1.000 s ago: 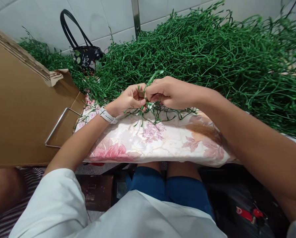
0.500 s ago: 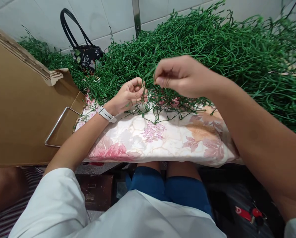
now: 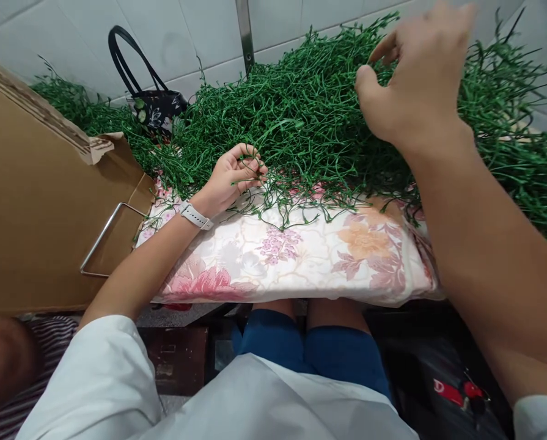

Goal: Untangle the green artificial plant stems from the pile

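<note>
A large heap of thin green stems point(image 3: 273, 98) with small buds at their tips, artificial-looking, covers the back of a flower-patterned cloth point(image 3: 301, 263). My left hand point(image 3: 239, 171), with a pale watch strap on its wrist, pinches a thin green stem in front of the heap. Over the heap's right side is my right hand point(image 3: 420, 79), raised with thumb and fingers apart, and I see nothing in it. Its fingertips are partly turned away and slightly blurred. Loose stems lie on the cloth just right of my left hand.
A tall cardboard box point(image 3: 35, 214) with a metal wire handle point(image 3: 101, 238) stands at the left. Behind it, a black flowered handbag point(image 3: 156, 110) rests among the stems against the tiled wall. Part of another person point(image 3: 7, 360) shows at the lower left. Keys point(image 3: 472, 391) lie at lower right.
My right hand has moved away from my left, up and to the right over the heap, and its fingers have spread. My left hand stays nearly in place, still pinching.
</note>
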Action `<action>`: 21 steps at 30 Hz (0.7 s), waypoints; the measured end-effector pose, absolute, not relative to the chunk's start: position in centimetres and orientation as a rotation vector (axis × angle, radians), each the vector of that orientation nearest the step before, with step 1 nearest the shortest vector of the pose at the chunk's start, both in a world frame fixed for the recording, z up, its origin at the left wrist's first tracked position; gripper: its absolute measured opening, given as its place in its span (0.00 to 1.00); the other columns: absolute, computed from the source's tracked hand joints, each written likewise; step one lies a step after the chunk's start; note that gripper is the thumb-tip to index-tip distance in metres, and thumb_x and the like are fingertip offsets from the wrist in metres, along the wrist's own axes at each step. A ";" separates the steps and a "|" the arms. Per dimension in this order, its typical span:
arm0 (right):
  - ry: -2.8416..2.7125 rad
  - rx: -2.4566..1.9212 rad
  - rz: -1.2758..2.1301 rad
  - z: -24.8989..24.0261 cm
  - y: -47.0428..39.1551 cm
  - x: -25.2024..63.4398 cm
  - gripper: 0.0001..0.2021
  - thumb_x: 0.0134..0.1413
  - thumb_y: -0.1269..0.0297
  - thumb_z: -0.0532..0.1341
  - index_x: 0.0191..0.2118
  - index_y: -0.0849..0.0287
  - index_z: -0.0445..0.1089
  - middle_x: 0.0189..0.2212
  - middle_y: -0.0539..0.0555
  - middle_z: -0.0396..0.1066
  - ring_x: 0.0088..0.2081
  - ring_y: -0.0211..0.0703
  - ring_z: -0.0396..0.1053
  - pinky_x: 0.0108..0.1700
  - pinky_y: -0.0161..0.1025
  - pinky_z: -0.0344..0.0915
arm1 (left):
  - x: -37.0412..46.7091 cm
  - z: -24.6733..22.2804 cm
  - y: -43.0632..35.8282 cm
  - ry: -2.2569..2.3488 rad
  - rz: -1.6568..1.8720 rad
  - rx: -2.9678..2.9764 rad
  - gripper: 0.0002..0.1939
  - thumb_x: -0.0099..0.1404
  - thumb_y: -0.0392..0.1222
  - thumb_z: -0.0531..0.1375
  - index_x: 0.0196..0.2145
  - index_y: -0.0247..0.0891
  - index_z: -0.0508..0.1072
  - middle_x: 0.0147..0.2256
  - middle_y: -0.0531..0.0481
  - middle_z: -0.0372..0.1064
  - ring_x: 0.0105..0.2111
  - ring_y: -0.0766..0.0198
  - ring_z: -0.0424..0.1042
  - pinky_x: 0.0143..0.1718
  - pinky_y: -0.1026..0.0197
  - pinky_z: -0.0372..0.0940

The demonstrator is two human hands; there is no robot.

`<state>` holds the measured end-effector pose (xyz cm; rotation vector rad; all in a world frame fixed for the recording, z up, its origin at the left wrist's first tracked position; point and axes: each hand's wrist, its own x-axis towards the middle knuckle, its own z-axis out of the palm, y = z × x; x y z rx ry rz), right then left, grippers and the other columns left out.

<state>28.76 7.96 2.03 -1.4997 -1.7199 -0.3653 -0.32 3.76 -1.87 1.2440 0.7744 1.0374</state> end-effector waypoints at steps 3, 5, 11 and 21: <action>-1.661 -1.354 -0.403 2.5 6.5 26.9 0.04 0.57 0.70 0.62 0.38 0.60 0.74 0.44 0.66 0.78 0.53 0.60 0.73 0.56 0.53 0.66 | -0.2 -1.8 3.7 0.812 1.062 1.232 0.18 0.57 0.29 0.72 0.36 0.38 0.66 0.28 0.60 0.72 0.29 0.73 0.78 0.28 0.71 0.71; -1.790 -1.069 -0.307 2.8 4.8 25.2 0.06 0.61 0.66 0.59 0.31 0.54 0.66 0.35 0.58 0.77 0.40 0.50 0.73 0.52 0.49 0.67 | 0.0 -1.7 3.7 0.846 1.066 1.233 0.18 0.60 0.33 0.72 0.36 0.39 0.65 0.27 0.61 0.71 0.26 0.74 0.77 0.26 0.71 0.70; -2.344 -0.882 -0.188 0.9 2.8 21.5 0.11 0.67 0.54 0.59 0.36 0.55 0.70 0.35 0.59 0.72 0.44 0.54 0.66 0.50 0.49 0.60 | 0.1 -2.0 3.4 0.818 1.063 1.260 0.20 0.58 0.36 0.75 0.36 0.39 0.65 0.26 0.61 0.71 0.24 0.74 0.75 0.27 0.71 0.70; -2.483 -0.720 0.013 -1.7 3.0 19.1 0.11 0.72 0.65 0.50 0.35 0.58 0.63 0.28 0.54 0.63 0.33 0.45 0.55 0.43 0.43 0.55 | -0.3 -2.8 3.5 0.666 0.971 1.456 0.31 0.44 0.53 0.82 0.32 0.40 0.67 0.23 0.61 0.67 0.22 0.73 0.69 0.26 0.70 0.68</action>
